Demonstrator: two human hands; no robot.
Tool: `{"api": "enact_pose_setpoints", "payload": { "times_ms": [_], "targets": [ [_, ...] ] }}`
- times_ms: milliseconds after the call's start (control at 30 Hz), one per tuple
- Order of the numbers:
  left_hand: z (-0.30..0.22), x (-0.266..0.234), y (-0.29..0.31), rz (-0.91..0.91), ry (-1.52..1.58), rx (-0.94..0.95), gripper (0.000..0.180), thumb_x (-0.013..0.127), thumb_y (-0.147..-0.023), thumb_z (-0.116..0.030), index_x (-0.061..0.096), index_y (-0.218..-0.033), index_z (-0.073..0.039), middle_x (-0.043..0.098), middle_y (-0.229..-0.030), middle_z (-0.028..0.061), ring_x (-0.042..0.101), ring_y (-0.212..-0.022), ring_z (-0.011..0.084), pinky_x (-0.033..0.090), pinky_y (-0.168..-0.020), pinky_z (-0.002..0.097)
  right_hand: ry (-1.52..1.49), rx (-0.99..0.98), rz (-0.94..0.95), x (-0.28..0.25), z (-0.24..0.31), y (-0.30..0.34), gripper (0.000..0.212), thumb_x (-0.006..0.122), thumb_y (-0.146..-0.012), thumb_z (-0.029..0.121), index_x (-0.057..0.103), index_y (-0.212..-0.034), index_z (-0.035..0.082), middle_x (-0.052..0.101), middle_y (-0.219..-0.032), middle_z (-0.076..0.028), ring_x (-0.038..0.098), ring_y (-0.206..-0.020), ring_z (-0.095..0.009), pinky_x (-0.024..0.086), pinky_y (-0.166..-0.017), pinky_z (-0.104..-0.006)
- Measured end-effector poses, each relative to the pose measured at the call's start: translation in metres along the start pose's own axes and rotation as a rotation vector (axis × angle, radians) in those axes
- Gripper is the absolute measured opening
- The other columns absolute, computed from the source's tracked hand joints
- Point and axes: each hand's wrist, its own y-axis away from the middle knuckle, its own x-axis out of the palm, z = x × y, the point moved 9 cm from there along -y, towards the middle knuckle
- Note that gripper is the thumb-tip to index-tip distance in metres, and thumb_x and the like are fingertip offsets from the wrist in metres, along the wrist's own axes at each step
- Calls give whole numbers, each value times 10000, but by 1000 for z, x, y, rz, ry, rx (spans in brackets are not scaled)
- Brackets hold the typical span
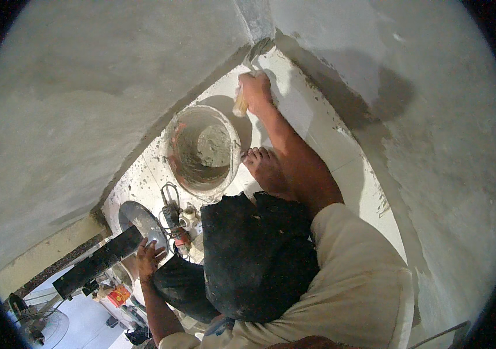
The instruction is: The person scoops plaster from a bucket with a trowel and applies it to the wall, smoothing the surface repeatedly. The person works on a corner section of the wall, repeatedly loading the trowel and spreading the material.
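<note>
We look down into a corner where two grey walls meet, the left wall (pixel 102 104) and the right wall (pixel 457 157) both cloudy and uneven in tone. A paler strip (pixel 256 14) runs up the joint between them. Along the foot of the right wall we see a darker band (pixel 324 75), and a rounded shadow (pixel 396 93) lies on its face. The floor (pixel 312 125) is pale tile, brightly lit, with grey specks (pixel 135 181) near its edges. At lower left, below a yellowish ledge (pixel 50 255), we see a bluish-white surface (pixel 82 323) and a round-caged fan (pixel 50 330).
</note>
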Motion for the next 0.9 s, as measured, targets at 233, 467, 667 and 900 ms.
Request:
{"api": "enact_pose_setpoints", "payload": {
  "times_ms": [233, 467, 667, 900],
  "targets": [
    [-3, -2, 0, -25, 16, -1, 733, 644, -1033, -209, 215, -1590, 0, 470, -1501, 257, 698, -1111, 407, 631, -888, 505, -19, 120, -34, -18, -12, -11, 171, 683, -838, 114, 563, -894, 7, 581, -816, -118, 635, -650, -276, 538, -510, -470],
    [-11, 26, -21, 38, -27, 24, 727, 634, -1036, -207, 215, -1595, -8, 471, -1494, 257, 702, -1101, 394, 630, -890, 493, 409, -242, 128, -36, -18, -72, 205, 681, -847, 90, 608, -967, -59, 604, -870, -143, 673, -701, -326, 561, -563, -478],
    [-6, -1, 8, -31, -37, 57, 717, 629, -1037, -202, 223, -1597, -14, 482, -1475, 255, 708, -1095, 385, 635, -889, 484, 91, 197, 10, 16, -31, 25, 195, 691, -861, 113, 609, -939, -46, 608, -848, -129, 683, -685, -295, 550, -553, -453],
    [0, 0, -2, -15, 68, 29, 725, 645, -1034, -220, 231, -1596, -24, 487, -1473, 250, 706, -1101, 391, 633, -891, 491, 175, 120, 43, -7, -6, -43, 136, 678, -859, 80, 615, -910, -29, 612, -853, -122, 689, -703, -299, 551, -578, -458]
  ]
}}
